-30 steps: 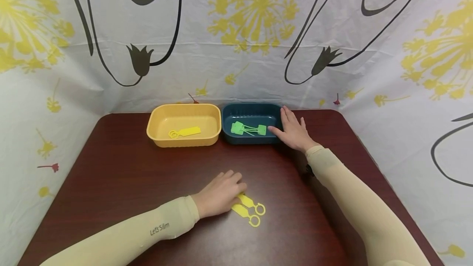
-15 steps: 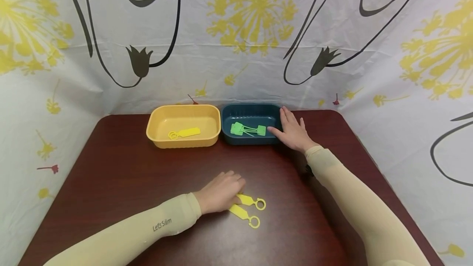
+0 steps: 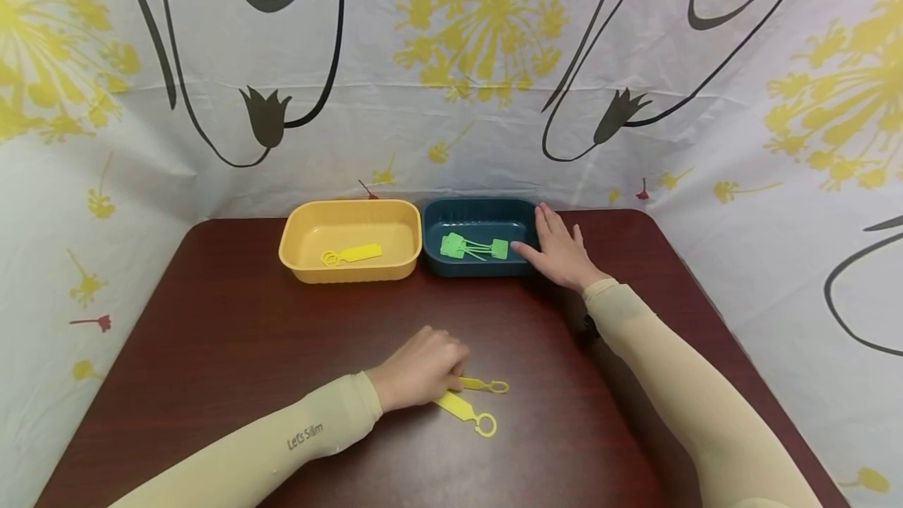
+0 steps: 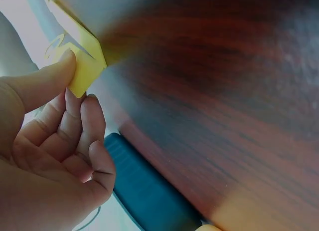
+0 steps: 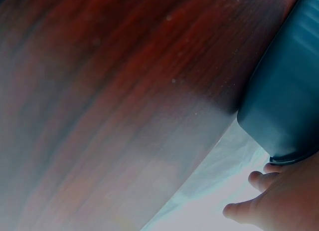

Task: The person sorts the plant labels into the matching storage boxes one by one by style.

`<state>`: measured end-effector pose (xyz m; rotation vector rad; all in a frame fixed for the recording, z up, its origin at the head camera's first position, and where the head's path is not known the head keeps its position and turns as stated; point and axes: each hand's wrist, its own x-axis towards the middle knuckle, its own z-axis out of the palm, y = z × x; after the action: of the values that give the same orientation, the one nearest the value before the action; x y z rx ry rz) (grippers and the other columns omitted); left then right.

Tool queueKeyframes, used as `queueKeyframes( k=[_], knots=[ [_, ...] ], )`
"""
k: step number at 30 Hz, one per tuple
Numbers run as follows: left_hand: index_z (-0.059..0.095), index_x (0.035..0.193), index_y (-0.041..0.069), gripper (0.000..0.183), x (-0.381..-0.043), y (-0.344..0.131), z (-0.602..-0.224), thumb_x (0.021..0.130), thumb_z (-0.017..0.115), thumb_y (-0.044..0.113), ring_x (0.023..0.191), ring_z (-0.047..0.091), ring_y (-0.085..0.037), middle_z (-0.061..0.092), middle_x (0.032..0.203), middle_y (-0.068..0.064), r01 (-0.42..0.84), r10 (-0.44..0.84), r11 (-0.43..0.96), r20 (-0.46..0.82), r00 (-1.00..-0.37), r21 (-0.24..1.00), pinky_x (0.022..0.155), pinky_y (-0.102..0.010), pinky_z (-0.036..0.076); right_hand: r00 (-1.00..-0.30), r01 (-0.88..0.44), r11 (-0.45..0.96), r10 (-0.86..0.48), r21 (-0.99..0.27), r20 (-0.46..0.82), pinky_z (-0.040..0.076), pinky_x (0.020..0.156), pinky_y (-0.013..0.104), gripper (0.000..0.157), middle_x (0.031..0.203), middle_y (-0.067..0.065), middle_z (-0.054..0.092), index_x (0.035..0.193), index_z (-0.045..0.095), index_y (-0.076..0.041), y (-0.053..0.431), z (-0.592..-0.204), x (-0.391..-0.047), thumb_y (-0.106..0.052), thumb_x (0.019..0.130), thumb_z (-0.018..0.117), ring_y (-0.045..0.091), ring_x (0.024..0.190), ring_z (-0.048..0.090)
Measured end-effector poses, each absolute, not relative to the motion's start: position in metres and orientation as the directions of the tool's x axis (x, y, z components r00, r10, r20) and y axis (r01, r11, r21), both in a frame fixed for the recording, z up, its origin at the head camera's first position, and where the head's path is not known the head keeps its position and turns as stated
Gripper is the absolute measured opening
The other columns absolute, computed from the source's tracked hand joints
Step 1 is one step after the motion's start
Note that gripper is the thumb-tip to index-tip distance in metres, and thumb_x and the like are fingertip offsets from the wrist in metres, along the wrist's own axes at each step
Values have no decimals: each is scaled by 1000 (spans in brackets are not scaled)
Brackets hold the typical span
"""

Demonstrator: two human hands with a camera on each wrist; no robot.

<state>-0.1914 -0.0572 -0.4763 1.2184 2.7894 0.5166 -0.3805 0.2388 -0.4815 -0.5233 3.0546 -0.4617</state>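
Note:
My left hand (image 3: 423,367) pinches a flat yellow ring tag (image 4: 88,74) between thumb and fingers, over the table's middle. In the head view its ring end looks narrowed, so it is tilted. A second yellow ring tag (image 3: 455,405) lies just in front, its inner end partly hidden by the hand. My right hand (image 3: 560,253) rests on the right rim of a dark blue bin (image 3: 440,263), fingers extended and thumb over the front edge. Several green tags (image 3: 455,245) with thin stems lie inside that bin.
A yellow bin (image 3: 299,266) stands left of the blue one, close against it, with flat yellow ring tags (image 3: 361,252) inside. Both sit at the back of the dark red wooden table (image 3: 282,335). A patterned cloth (image 3: 395,132) hangs behind and along the sides.
The rear yellow tag has come into the left hand's pinch and tipped, its ring now seen nearly edge-on. The two tags' ring ends have spread apart. The right hand has stayed still.

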Motion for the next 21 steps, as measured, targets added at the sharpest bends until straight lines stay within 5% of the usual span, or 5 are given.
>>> queueKeyframes(
  k=[21],
  knots=[
    [66, 73, 23, 22, -189, -62, -455, 83, 85, 18, 67, 47, -6, 50, 64, 18, 663, 660, 651, 155, -735, 371, 66, -28, 38, -947, -316, 900, -320, -300, 37, -3, 114, 68, 105, 169, 9, -4, 162, 0, -8, 238, -481, -380, -77, 94, 38, 27, 154, -2]
  ],
)
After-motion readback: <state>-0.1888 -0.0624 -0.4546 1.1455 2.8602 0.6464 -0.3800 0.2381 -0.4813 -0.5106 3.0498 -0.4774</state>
